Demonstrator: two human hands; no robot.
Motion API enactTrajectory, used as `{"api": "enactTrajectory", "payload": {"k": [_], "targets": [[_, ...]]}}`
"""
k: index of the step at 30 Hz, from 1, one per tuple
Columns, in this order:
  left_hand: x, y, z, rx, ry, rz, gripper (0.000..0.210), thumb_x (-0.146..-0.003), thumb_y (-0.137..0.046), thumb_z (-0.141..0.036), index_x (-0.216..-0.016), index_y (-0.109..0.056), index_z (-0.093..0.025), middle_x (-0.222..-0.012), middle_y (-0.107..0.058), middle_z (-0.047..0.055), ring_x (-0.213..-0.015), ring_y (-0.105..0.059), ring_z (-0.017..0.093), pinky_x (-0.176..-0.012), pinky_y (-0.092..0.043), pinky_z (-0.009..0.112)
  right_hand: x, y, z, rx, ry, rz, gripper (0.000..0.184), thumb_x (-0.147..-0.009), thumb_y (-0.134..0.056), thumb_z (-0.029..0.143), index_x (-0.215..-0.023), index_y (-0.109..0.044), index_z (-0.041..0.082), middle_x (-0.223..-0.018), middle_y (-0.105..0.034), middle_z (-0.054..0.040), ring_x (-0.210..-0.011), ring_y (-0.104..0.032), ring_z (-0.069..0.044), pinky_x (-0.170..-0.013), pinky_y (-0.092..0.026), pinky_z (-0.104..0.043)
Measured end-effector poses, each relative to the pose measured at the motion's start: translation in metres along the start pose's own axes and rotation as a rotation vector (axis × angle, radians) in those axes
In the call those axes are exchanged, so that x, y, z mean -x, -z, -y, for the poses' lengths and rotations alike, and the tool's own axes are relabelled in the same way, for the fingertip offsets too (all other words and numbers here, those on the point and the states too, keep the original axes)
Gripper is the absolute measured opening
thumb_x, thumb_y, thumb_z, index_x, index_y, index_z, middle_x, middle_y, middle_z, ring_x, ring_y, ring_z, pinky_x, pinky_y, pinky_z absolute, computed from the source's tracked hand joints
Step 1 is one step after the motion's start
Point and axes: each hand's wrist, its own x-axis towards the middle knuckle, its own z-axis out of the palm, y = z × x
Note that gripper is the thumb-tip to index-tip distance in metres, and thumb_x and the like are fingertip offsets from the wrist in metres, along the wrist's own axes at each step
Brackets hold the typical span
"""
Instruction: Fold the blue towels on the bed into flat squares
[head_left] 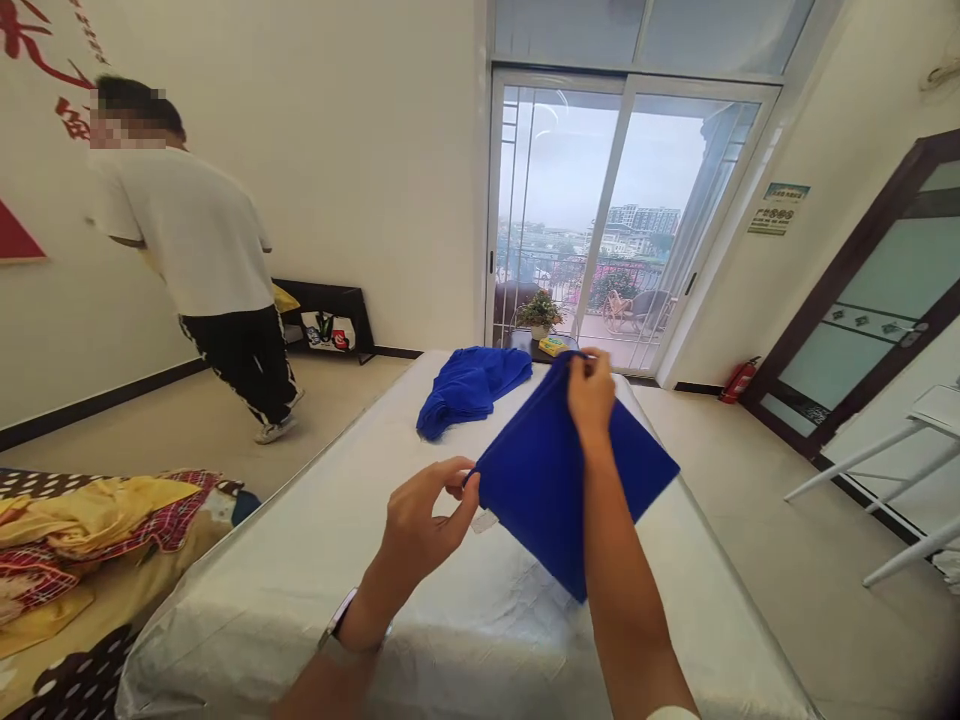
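Observation:
A folded blue cloth (536, 475) hangs between my hands above a bed-like surface (360, 580) wrapped in clear plastic. My left hand (431, 515), with a watch on its wrist, pinches the cloth's left corner. At the cloth's top corner, the fingers of my right hand (591, 395) are closed on the edge; my right forearm hides part of the cloth. A small pale tag (486, 521) shows beside the left corner. Farther back on the plastic lies a crumpled pile of blue cloth (472, 385), apart from both hands.
A person (195, 240) in a white shirt stands at the left. Yellow and plaid bedding (97, 520) lies at the lower left. Beyond the far edge stand a potted plant (538, 312) and a yellow box (553, 345). A fire extinguisher (739, 380) and white-legged furniture (862, 460) are at right.

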Motion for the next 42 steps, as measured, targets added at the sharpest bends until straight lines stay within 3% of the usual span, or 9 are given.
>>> {"api": "enactTrajectory", "payload": {"k": [3, 6, 8, 11, 16, 19, 26, 34, 42], "targets": [[0.029, -0.015, 0.036, -0.101, 0.153, 0.147, 0.02, -0.094, -0.051, -0.031, -0.104, -0.066, -0.022, -0.069, -0.067, -0.001, -0.061, -0.064, 0.014, -0.068, -0.052, 0.027, 0.026, -0.064, -0.014, -0.023, 0.03, 0.37, 0.025, -0.094, -0.047, 0.022, -0.115, -0.059, 0.021, -0.102, -0.073, -0.0058, -0.095, -0.068, -0.018, -0.091, -0.049, -0.033], [0.071, -0.026, 0.08, -0.242, 0.365, 0.381, 0.025, -0.094, -0.044, -0.031, -0.101, -0.066, -0.021, -0.07, -0.068, 0.001, -0.064, -0.065, 0.017, -0.065, -0.047, 0.028, 0.078, -0.088, -0.034, -0.016, 0.117, 0.714, 0.039, -0.091, -0.053, 0.016, -0.129, -0.056, 0.025, -0.123, -0.068, -0.0048, -0.106, -0.065, -0.017, -0.094, -0.048, -0.031], [0.098, -0.027, 0.106, -0.295, 0.485, 0.542, 0.026, -0.094, -0.043, -0.031, -0.099, -0.067, -0.022, -0.074, -0.071, 0.003, -0.068, -0.066, 0.019, -0.065, -0.045, 0.029, 0.112, -0.074, -0.052, 0.082, 0.139, 0.864, 0.032, -0.092, -0.054, 0.018, -0.121, -0.063, 0.027, -0.121, -0.068, -0.0037, -0.105, -0.065, -0.018, -0.093, -0.048, -0.032], [0.122, -0.022, 0.13, -0.296, 0.581, 0.645, 0.029, -0.093, -0.041, -0.033, -0.099, -0.068, -0.023, -0.081, -0.074, 0.004, -0.074, -0.068, 0.02, -0.068, -0.045, 0.029, 0.149, -0.017, -0.084, 0.271, 0.125, 0.993, 0.022, -0.096, -0.05, 0.023, -0.101, -0.071, 0.027, -0.104, -0.07, -0.0041, -0.096, -0.066, -0.019, -0.087, -0.05, -0.031], [0.128, -0.006, 0.14, -0.19, 0.679, 0.589, 0.032, -0.089, -0.045, -0.045, -0.095, -0.07, -0.025, -0.079, -0.074, 0.002, -0.074, -0.07, 0.021, -0.071, -0.048, 0.029, 0.178, 0.091, -0.127, 0.468, -0.034, 0.963, 0.019, -0.091, -0.055, 0.023, -0.094, -0.072, 0.03, -0.1, -0.069, -0.0053, -0.097, -0.065, -0.022, -0.087, -0.051, -0.034], [0.126, -0.001, 0.14, -0.102, 0.757, 0.556, 0.037, -0.085, -0.048, -0.053, -0.094, -0.07, -0.025, -0.076, -0.074, 0.0, -0.072, -0.069, 0.021, -0.073, -0.05, 0.03, 0.192, 0.124, -0.135, 0.422, -0.088, 0.91, 0.021, -0.091, -0.056, 0.025, -0.102, -0.072, 0.033, -0.112, -0.068, -0.0052, -0.104, -0.064, -0.023, -0.094, -0.051, -0.036], [0.126, 0.008, 0.14, 0.045, 0.859, 0.533, 0.044, -0.077, -0.054, -0.056, -0.102, -0.072, -0.025, -0.093, -0.078, 0.003, -0.085, -0.072, 0.023, -0.079, -0.055, 0.032, 0.197, 0.121, -0.139, 0.436, 0.027, 0.891, 0.022, -0.096, -0.052, 0.027, -0.106, -0.071, 0.027, -0.114, -0.069, -0.005, -0.106, -0.064, -0.023, -0.091, -0.053, -0.037], [0.131, 0.015, 0.141, 0.068, 0.784, 0.511, 0.041, -0.077, -0.06, -0.058, -0.1, -0.072, -0.026, -0.091, -0.078, 0.001, -0.083, -0.073, 0.022, -0.078, -0.056, 0.03, 0.198, 0.115, -0.14, 0.565, 0.304, 0.815, 0.027, -0.104, -0.039, 0.027, -0.104, -0.065, 0.024, -0.104, -0.068, -0.0059, -0.091, -0.067, -0.019, -0.077, -0.056, -0.031], [0.103, 0.042, 0.118, -0.011, 0.583, 0.298, 0.041, -0.085, -0.058, -0.062, -0.098, -0.075, -0.026, -0.09, -0.078, 0.001, -0.075, -0.072, 0.018, -0.062, -0.054, 0.024, 0.173, 0.144, -0.085, 0.272, 0.365, 0.615, 0.015, -0.103, -0.046, 0.025, -0.111, -0.058, 0.022, -0.099, -0.068, -0.0049, -0.084, -0.069, -0.015, -0.077, -0.059, -0.029]]}}
